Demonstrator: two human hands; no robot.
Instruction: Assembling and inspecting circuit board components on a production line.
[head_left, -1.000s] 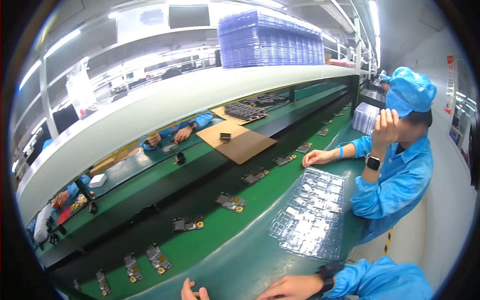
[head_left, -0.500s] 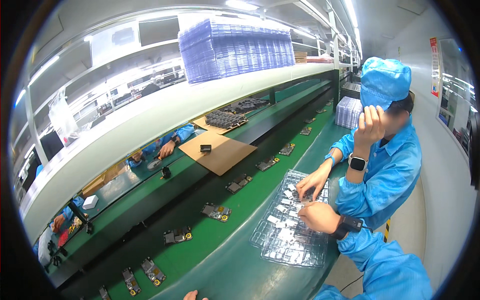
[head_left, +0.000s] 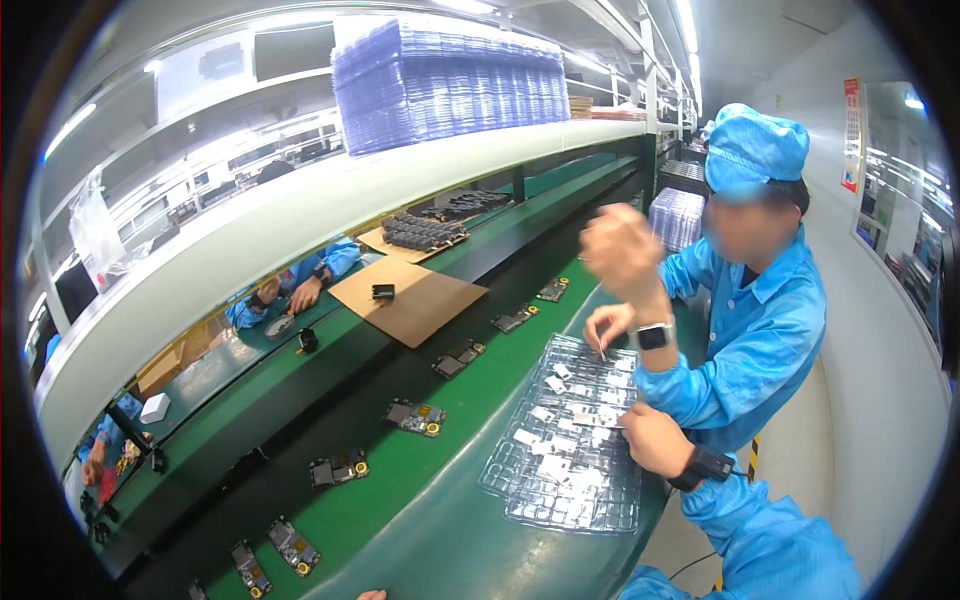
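Note:
My right hand (head_left: 652, 438), with a black wristband and a blue sleeve, rests on the right side of a clear plastic blister tray (head_left: 525, 500). The tray holds several small white parts (head_left: 556, 384). My fingers curl down onto the tray, and I cannot tell whether they grip a part. Only a fingertip of my left hand (head_left: 371, 595) shows at the bottom edge. A co-worker in a blue coat and cap (head_left: 755, 145) stands beside me. One of the co-worker's hands (head_left: 606, 322) touches the tray's far end, and the other (head_left: 620, 250) is raised.
Circuit boards (head_left: 417, 416) lie spaced along the green conveyor belt (head_left: 400, 480). A cardboard sheet (head_left: 410, 300) with a small black part lies farther up. Stacked clear trays (head_left: 450, 85) stand on the white shelf above. Other workers' hands (head_left: 300, 295) show across the line.
My right hand moved from the bottom edge up onto the tray and stayed there. The view swung left and closer. The co-worker's raised hand came away from the head.

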